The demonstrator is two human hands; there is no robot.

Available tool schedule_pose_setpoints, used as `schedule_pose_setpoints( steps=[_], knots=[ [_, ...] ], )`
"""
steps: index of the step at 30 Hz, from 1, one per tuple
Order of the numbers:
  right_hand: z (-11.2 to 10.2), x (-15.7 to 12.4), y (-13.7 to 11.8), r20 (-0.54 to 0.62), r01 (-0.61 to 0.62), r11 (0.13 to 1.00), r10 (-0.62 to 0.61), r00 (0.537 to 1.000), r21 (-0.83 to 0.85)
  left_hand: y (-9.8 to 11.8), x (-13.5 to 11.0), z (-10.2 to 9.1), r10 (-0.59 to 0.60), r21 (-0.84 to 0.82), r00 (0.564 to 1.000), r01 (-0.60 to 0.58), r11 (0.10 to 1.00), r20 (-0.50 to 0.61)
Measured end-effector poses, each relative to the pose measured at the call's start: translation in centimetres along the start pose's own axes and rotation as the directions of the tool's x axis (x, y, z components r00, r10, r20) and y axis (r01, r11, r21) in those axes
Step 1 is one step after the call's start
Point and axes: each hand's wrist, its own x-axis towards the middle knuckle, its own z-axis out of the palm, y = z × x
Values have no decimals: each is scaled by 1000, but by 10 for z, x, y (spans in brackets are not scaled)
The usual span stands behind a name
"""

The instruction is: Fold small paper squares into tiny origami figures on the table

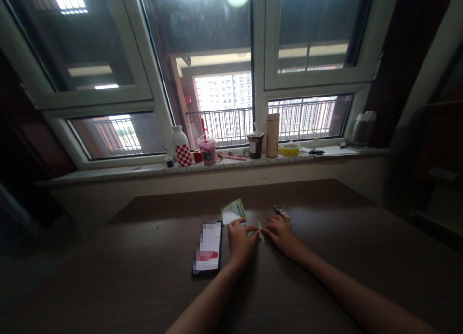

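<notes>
A small green-and-white piece [260, 226] is pinched between both hands above the brown table [144, 295]; its kind is too small to make out. My left hand [240, 240] grips it from the left with thumb and forefinger. From the right, the closed fingertips of my right hand [284, 235] meet it. A green-and-white printed card or packet [232, 211] lies just beyond my left hand. Past my right knuckles rests a small crumpled dark-and-yellow item [280, 210], partly hidden by the hand. A phone [209, 247] with a lit screen lies left of my left wrist.
Along the windowsill [152, 172] stand a white bottle with red checks [183, 148], a pink drink cup [207, 150], a dark drink cup [255, 145] and a tan flask [272, 135]. Yellow tape [289, 149] and black scissors [316, 152] lie farther right.
</notes>
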Motion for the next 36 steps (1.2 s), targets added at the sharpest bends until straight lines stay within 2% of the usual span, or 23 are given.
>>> schedule_pose_setpoints(
  steps=[19,30,36],
  knots=[
    [5,6,6,-49,-173,983,176,983,60,5,7,2,44,167,999,-39,985,-21],
    [9,8,10,-104,-185,982,188,977,38,2,9,5,27,186,999,-34,982,43],
    [9,7,9,-122,-173,984,175,977,31,4,8,5,27,181,999,-33,983,36]
  ],
)
